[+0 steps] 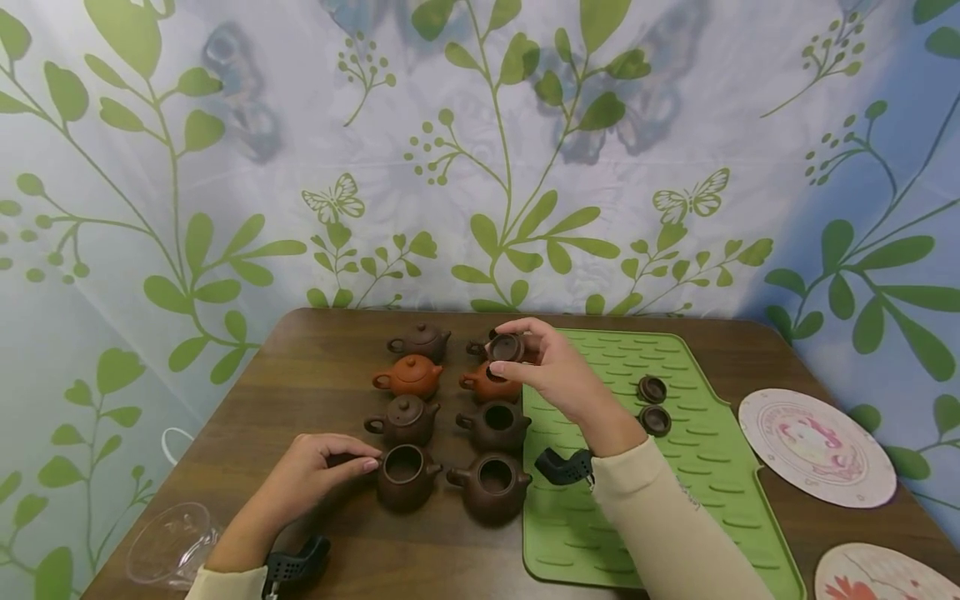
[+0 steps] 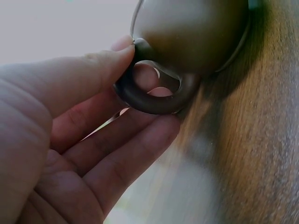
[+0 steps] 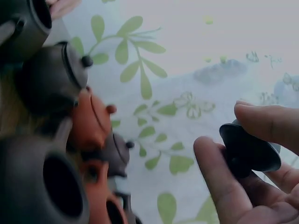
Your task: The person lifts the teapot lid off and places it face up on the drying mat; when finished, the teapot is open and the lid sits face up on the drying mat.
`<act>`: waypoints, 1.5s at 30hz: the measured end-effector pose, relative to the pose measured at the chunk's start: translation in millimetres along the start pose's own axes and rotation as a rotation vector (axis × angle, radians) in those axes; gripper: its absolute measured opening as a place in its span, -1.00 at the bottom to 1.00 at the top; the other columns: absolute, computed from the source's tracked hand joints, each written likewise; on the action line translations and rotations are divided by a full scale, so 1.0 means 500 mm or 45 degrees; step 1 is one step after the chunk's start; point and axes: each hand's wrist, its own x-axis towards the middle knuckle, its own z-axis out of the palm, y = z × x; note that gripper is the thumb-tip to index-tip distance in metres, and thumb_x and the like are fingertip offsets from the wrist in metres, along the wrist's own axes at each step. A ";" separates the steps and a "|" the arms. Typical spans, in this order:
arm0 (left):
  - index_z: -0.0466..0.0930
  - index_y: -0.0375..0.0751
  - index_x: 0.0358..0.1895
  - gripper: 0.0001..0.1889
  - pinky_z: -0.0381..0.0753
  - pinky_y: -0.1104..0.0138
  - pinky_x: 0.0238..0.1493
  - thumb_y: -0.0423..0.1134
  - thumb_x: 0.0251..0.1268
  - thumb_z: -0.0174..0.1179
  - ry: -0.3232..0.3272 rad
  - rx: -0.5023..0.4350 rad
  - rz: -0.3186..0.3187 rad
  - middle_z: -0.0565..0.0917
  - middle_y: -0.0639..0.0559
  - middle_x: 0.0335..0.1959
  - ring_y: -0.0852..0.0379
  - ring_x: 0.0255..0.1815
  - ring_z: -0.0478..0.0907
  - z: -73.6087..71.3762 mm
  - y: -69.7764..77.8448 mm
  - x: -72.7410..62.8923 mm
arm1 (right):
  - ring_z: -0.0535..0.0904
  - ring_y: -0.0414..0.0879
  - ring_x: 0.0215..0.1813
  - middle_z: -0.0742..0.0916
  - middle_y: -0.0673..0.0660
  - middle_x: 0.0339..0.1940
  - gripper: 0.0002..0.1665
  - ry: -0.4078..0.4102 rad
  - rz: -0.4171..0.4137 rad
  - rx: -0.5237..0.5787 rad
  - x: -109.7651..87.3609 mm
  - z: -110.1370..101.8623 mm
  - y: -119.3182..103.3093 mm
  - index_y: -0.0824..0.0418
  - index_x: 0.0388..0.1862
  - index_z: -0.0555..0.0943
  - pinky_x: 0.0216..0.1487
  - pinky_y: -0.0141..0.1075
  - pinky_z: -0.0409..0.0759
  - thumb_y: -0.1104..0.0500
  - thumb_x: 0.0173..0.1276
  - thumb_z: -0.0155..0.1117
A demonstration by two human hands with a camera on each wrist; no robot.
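Note:
My left hand [image 1: 300,479] pinches the handle of a dark brown lidless teapot [image 1: 406,479] at the near end of the left row. The left wrist view shows the thumb and fingers around that ring handle [image 2: 149,105]. My right hand [image 1: 562,375] holds a small dark teapot lid [image 3: 254,149] above the far end of the right row. Three lidded teapots stand behind the gripped one: dark brown [image 1: 405,423], orange [image 1: 408,377] and dark [image 1: 423,342]. In the right row are lidless brown teapots [image 1: 491,492] and an orange teapot [image 1: 491,387], partly hidden by my right hand.
A green ridged mat [image 1: 585,533] lies to the right, bearing two small dark lids [image 1: 656,421]. Two round patterned discs [image 1: 817,446] lie at the right side. A clear plastic container [image 1: 171,542] stands at the near left. A leaf-patterned cloth [image 1: 465,167] hangs behind the table.

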 end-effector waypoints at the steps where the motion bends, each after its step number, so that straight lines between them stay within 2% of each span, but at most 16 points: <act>1: 0.88 0.07 -0.10 -0.88 0.70 0.33 -0.08 -0.23 0.39 0.45 0.002 0.005 -0.004 0.80 0.26 -0.14 0.18 -0.08 0.74 0.000 -0.001 -0.001 | 0.65 0.15 0.10 0.71 0.24 0.14 -0.38 0.013 0.004 -0.032 -0.003 -0.009 0.005 0.18 0.42 0.52 0.02 -0.09 0.66 0.22 0.44 0.51; 5: 0.88 0.13 -0.11 -0.89 0.71 0.30 -0.07 -0.20 0.39 0.46 0.005 0.035 -0.037 0.79 0.33 -0.15 0.20 -0.07 0.74 -0.003 -0.003 -0.004 | 0.64 0.11 0.08 0.71 0.21 0.11 -0.40 0.038 0.028 -0.194 -0.016 -0.042 0.023 0.17 0.38 0.55 0.03 -0.02 0.63 0.16 0.43 0.54; 11: 0.87 0.16 -0.10 -0.89 0.70 0.29 -0.04 -0.17 0.39 0.45 0.008 0.045 -0.059 0.78 0.36 -0.14 0.20 -0.06 0.73 -0.006 -0.005 -0.007 | 0.64 0.08 0.16 0.62 0.17 0.24 -0.41 0.024 0.152 -0.381 -0.038 -0.083 0.036 0.16 0.38 0.57 0.03 0.13 0.62 0.13 0.43 0.53; 14: 0.87 0.17 -0.11 -0.88 0.70 0.30 -0.04 -0.18 0.38 0.46 0.015 0.040 -0.056 0.78 0.36 -0.14 0.20 -0.06 0.74 -0.006 -0.006 -0.008 | 0.65 0.09 0.13 0.64 0.18 0.20 -0.44 -0.004 0.210 -0.467 -0.047 -0.097 0.038 0.20 0.34 0.58 -0.03 0.06 0.63 0.18 0.42 0.52; 17: 0.87 0.18 -0.11 -0.88 0.70 0.30 -0.04 -0.18 0.38 0.46 0.021 0.049 -0.052 0.78 0.36 -0.15 0.20 -0.06 0.74 -0.007 -0.006 -0.008 | 0.63 0.07 0.06 0.65 0.17 0.10 -0.50 -0.060 0.239 -0.560 -0.052 -0.108 0.042 0.24 0.26 0.61 -0.06 -0.03 0.61 0.24 0.40 0.53; 20: 0.87 0.18 -0.11 -0.88 0.70 0.29 -0.05 -0.17 0.38 0.46 0.023 0.060 -0.058 0.78 0.37 -0.15 0.21 -0.06 0.73 -0.009 -0.004 -0.007 | 0.61 0.04 -0.07 0.65 0.15 0.01 -0.55 -0.156 0.218 -0.680 -0.057 -0.116 0.050 0.25 0.16 0.64 -0.10 -0.06 0.60 0.27 0.33 0.57; 25: 0.87 0.19 -0.11 -0.89 0.71 0.27 -0.04 -0.15 0.38 0.46 0.022 0.081 -0.069 0.78 0.38 -0.14 0.22 -0.05 0.73 -0.011 -0.001 -0.006 | 0.58 -0.03 -0.22 0.66 0.06 -0.12 -0.57 -0.318 0.156 -0.867 -0.061 -0.119 0.064 0.16 -0.01 0.67 -0.19 -0.09 0.59 0.27 0.20 0.67; 29: 0.87 0.18 -0.11 -0.89 0.71 0.26 -0.03 -0.15 0.38 0.46 0.020 0.086 -0.067 0.78 0.38 -0.15 0.22 -0.05 0.73 -0.010 -0.001 -0.005 | 0.55 -0.05 -0.23 0.66 0.05 -0.15 -0.58 -0.362 0.154 -0.929 -0.062 -0.114 0.068 0.17 -0.05 0.66 -0.21 -0.11 0.58 0.32 0.16 0.68; 35: 0.87 0.16 -0.12 -0.89 0.71 0.26 -0.04 -0.17 0.38 0.47 0.018 0.079 -0.067 0.78 0.38 -0.15 0.22 -0.06 0.73 -0.008 0.000 -0.004 | 0.50 -0.02 -0.20 0.62 0.08 -0.15 -0.56 -0.379 0.238 -0.978 -0.065 -0.108 0.072 0.20 -0.08 0.62 -0.19 -0.09 0.56 0.37 0.14 0.66; 45: 0.87 0.19 -0.12 -0.89 0.70 0.29 -0.03 -0.15 0.39 0.45 0.007 0.054 -0.075 0.78 0.37 -0.15 0.21 -0.05 0.73 -0.005 -0.004 -0.003 | 0.51 -0.02 -0.20 0.61 0.10 -0.17 -0.57 -0.328 0.278 -0.979 -0.066 -0.106 0.077 0.20 -0.08 0.63 -0.17 -0.08 0.58 0.36 0.14 0.66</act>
